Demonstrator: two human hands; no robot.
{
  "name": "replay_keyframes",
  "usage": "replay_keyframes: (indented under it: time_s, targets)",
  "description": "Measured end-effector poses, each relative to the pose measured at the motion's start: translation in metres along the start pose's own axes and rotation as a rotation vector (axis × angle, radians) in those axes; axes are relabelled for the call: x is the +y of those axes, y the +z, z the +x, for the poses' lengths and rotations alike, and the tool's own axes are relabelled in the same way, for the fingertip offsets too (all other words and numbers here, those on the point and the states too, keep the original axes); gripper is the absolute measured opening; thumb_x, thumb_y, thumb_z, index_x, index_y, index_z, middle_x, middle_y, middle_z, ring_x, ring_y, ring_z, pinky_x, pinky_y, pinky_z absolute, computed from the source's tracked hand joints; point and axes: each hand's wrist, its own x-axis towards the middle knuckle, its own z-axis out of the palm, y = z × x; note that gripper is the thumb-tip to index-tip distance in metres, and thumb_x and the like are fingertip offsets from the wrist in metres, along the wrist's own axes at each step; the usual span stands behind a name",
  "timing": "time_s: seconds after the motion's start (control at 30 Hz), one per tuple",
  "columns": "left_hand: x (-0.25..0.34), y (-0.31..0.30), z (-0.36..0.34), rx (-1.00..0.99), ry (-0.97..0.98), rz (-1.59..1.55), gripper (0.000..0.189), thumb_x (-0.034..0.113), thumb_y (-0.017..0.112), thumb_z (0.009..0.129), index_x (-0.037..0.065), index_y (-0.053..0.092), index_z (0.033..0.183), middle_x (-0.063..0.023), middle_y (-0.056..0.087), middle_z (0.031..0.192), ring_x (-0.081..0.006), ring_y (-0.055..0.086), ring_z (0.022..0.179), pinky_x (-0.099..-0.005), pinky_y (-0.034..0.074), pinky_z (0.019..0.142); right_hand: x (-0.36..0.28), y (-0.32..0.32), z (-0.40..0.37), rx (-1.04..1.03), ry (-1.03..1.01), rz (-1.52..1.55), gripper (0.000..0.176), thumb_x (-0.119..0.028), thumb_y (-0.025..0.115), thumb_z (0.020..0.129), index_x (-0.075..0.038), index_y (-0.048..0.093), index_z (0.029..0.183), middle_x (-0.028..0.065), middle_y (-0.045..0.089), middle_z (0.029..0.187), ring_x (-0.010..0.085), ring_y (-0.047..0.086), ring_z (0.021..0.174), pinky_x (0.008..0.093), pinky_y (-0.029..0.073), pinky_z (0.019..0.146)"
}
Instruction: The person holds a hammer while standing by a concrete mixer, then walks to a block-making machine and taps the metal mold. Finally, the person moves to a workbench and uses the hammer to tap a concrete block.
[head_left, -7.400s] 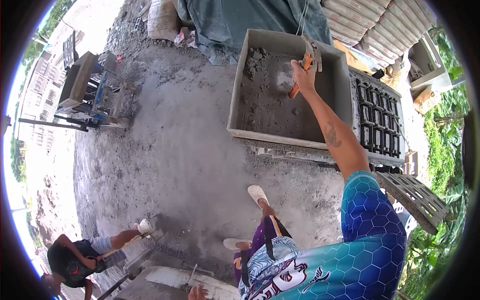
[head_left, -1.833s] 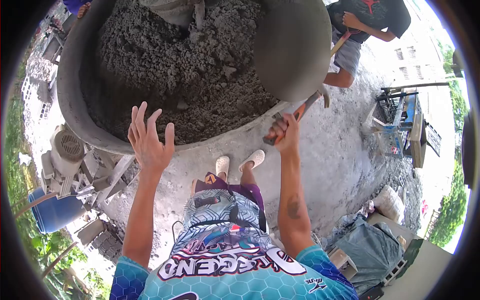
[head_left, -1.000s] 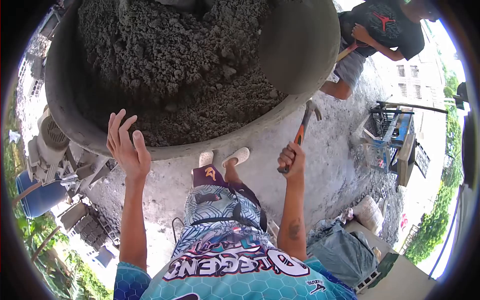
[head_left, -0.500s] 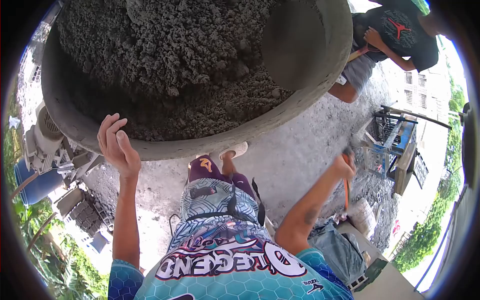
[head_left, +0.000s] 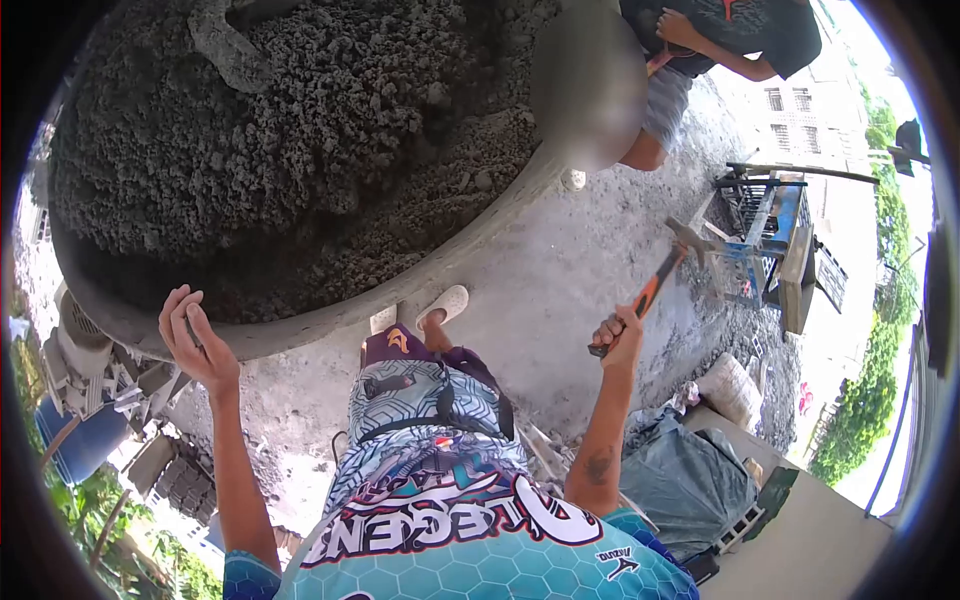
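My right hand [head_left: 617,335] grips the orange-and-black handle of a claw hammer [head_left: 660,278], whose head is raised up and to the right, apart from the mixer. My left hand [head_left: 195,340] is lifted with loosely curled fingers and nothing in it, just below the grey rim of a big round mixer pan [head_left: 440,275]. The pan is filled with dark, lumpy wet concrete mix [head_left: 260,150]. I stand close to the pan in white sandals [head_left: 445,303].
Another person in a black shirt [head_left: 720,25] stands at the pan's far side. A blue block-making machine [head_left: 765,245] is at the right. A motor [head_left: 75,355] and blue barrel [head_left: 60,445] sit at lower left, a tarp-covered heap [head_left: 685,480] at lower right.
My right hand swung the hammer down and out to the right, then lifted it again with the head up. My left hand dropped lower along the pan's rim and curled.
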Motion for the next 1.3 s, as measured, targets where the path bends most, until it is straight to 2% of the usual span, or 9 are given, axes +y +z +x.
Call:
replay_keyframes:
  time_s: [0.2, 0.27, 0.4, 0.5, 0.67, 0.97, 1.1, 1.2, 1.3]
  targets:
    - [0.0, -0.005, 0.001, -0.008, 0.085, 0.1, 0.038, 0.019, 0.036, 0.105, -0.001, 0.067, 0.097, -0.0144, 0.064, 0.111, -0.0293, 0.057, 0.107, -0.0406, 0.043, 0.094, -0.117, -0.046, 0.017, 0.19, -0.657, 0.574, 0.034, -0.018, 0.054, 0.088, -0.016, 0.034, 0.061, -0.0027, 0.033, 0.051, 0.0149, 0.038, 0.043, 0.0321, 0.043, 0.05]
    - [-0.002, -0.006, 0.001, 0.008, 0.071, 0.116, 0.048, 0.027, 0.029, 0.107, -0.001, 0.067, 0.098, -0.0142, 0.062, 0.11, -0.0296, 0.056, 0.106, -0.0406, 0.041, 0.094, -0.142, -0.021, 0.047, 0.556, -0.963, 1.148, 0.03, -0.013, 0.046, 0.083, -0.016, 0.028, 0.059, -0.0014, 0.031, 0.05, 0.0167, 0.04, 0.045, 0.032, 0.044, 0.054]
    - [-0.007, -0.009, -0.007, 0.012, 0.108, 0.09, 0.05, 0.029, 0.028, 0.107, -0.001, 0.066, 0.096, -0.0145, 0.061, 0.105, -0.0296, 0.055, 0.103, -0.041, 0.041, 0.093, 0.02, 0.176, 0.013, 0.117, -0.654, 0.639, 0.037, -0.019, 0.045, 0.089, -0.014, 0.026, 0.059, 0.0007, 0.03, 0.048, 0.0195, 0.04, 0.043, 0.0332, 0.042, 0.054]
    - [-0.009, -0.015, -0.005, -0.025, 0.094, 0.086, 0.05, 0.029, 0.027, 0.107, -0.001, 0.066, 0.096, -0.0147, 0.06, 0.105, -0.0292, 0.054, 0.104, -0.041, 0.041, 0.094, 0.072, 0.168, -0.015, -0.599, 0.567, 0.343, 0.036, -0.016, 0.056, 0.088, -0.018, 0.033, 0.062, -0.0044, 0.027, 0.048, 0.0136, 0.032, 0.037, 0.033, 0.035, 0.041]
    - [-0.004, -0.003, -0.001, 0.049, 0.058, 0.066, 0.05, 0.03, 0.028, 0.107, 0.0, 0.065, 0.097, -0.0141, 0.058, 0.105, -0.0283, 0.053, 0.103, -0.0404, 0.041, 0.094, 0.007, 0.077, 0.007, -0.222, 0.3, -0.013, 0.036, -0.016, 0.057, 0.089, -0.02, 0.032, 0.063, -0.0059, 0.028, 0.049, 0.0111, 0.033, 0.039, 0.0324, 0.036, 0.039]
    - [-0.004, 0.001, -0.008, 0.077, 0.059, 0.1, 0.048, 0.028, 0.027, 0.105, 0.001, 0.062, 0.088, -0.015, 0.057, 0.095, -0.0302, 0.052, 0.093, -0.0424, 0.039, 0.087, -0.141, 0.005, 0.108, 0.37, -0.789, 0.957, 0.038, -0.02, 0.049, 0.09, -0.017, 0.029, 0.058, -0.0011, 0.035, 0.053, 0.0157, 0.041, 0.048, 0.0351, 0.046, 0.057]
    - [-0.003, -0.002, -0.007, 0.052, 0.06, 0.125, 0.05, 0.031, 0.026, 0.106, 0.001, 0.061, 0.085, -0.0146, 0.059, 0.089, -0.0318, 0.054, 0.097, -0.0425, 0.038, 0.091, -0.045, 0.167, 0.115, -0.042, -0.494, 0.634, 0.031, -0.02, 0.053, 0.09, -0.014, 0.036, 0.064, -0.0015, 0.035, 0.053, 0.016, 0.04, 0.045, 0.0333, 0.042, 0.052]
    - [-0.007, -0.004, -0.007, 0.027, 0.074, 0.145, 0.05, 0.03, 0.026, 0.106, 0.001, 0.06, 0.084, -0.0151, 0.059, 0.089, -0.0319, 0.053, 0.096, -0.0428, 0.039, 0.09, -0.024, 0.171, 0.076, -0.57, 0.342, 0.074, 0.032, -0.016, 0.057, 0.092, -0.018, 0.038, 0.066, -0.0062, 0.03, 0.05, 0.0112, 0.032, 0.038, 0.027, 0.031, 0.038]
    - [-0.012, 0.0, -0.008, 0.085, 0.064, 0.097, 0.044, 0.026, 0.029, 0.103, 0.001, 0.059, 0.082, -0.0147, 0.057, 0.085, -0.033, 0.053, 0.092, -0.0451, 0.039, 0.086, -0.017, 0.095, 0.069, -0.429, 0.319, -0.187, 0.029, -0.012, 0.057, 0.09, -0.018, 0.037, 0.069, -0.0056, 0.029, 0.051, 0.0114, 0.032, 0.038, 0.0324, 0.034, 0.038]
